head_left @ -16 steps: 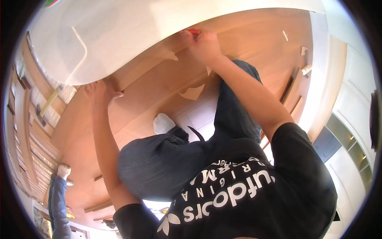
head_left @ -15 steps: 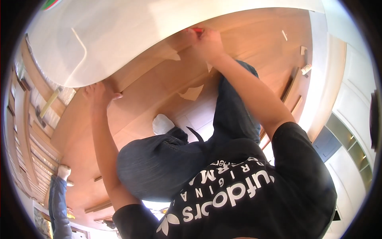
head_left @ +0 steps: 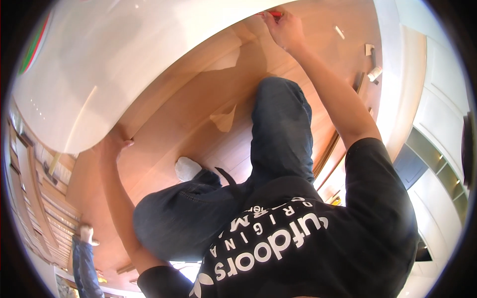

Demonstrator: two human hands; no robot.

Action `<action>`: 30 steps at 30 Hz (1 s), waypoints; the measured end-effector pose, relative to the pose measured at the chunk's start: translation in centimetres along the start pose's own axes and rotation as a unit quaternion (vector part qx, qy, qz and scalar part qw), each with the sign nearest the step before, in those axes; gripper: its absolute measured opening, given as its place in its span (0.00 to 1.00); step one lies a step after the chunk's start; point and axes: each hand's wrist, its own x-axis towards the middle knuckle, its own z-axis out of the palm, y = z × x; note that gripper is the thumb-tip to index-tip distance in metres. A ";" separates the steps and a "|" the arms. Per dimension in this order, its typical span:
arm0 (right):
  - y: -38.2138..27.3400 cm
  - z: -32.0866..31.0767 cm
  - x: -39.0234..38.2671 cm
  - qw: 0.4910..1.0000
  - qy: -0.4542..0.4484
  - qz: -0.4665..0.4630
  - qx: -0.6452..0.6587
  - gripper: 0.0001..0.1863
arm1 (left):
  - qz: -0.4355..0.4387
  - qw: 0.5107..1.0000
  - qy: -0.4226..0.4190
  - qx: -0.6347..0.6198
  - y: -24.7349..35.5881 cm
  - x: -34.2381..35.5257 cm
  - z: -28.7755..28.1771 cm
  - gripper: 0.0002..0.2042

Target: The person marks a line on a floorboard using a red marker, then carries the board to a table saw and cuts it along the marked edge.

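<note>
My right hand (head_left: pixel 288 34) is closed around a small red tool (head_left: pixel 276 14) at the edge of a large white surface (head_left: pixel 149 54). The tool's kind is not clear, and the fingers hide part of it. My left hand (head_left: pixel 113 145) rests by the near left corner of that white surface, thumb stretched out and fingers along the edge, slightly blurred. Between my hands lies brown wood-look flooring (head_left: pixel 154 134), shaded by my arm.
My bent knees and a white-socked foot (head_left: pixel 188 169) are on the floor. Slatted wood pieces (head_left: pixel 37 184) lie at left, near another person's leg (head_left: pixel 85 260). Small scraps and a pale bottle-like item (head_left: pixel 374 74) lie at right, with white cabinets (head_left: pixel 444 69) beyond.
My right hand has moved up and to the right along the white edge with the red tool. My left hand sits lower in view, still at the corner. The whole view has shifted.
</note>
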 end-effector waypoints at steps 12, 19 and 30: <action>9.7 -4.6 6.1 0.996 0.028 0.021 0.085 0.13 | -0.110 0.985 -0.129 -0.034 1.1 1.1 0.2 0.66; 13.2 -5.6 8.3 0.996 0.047 0.041 0.069 0.14 | -0.095 0.990 -0.093 -0.055 0.6 1.0 0.8 0.69; 18.6 -7.3 11.3 0.996 0.078 0.037 0.000 0.15 | -0.094 0.992 -0.080 -0.009 0.7 1.4 0.8 0.71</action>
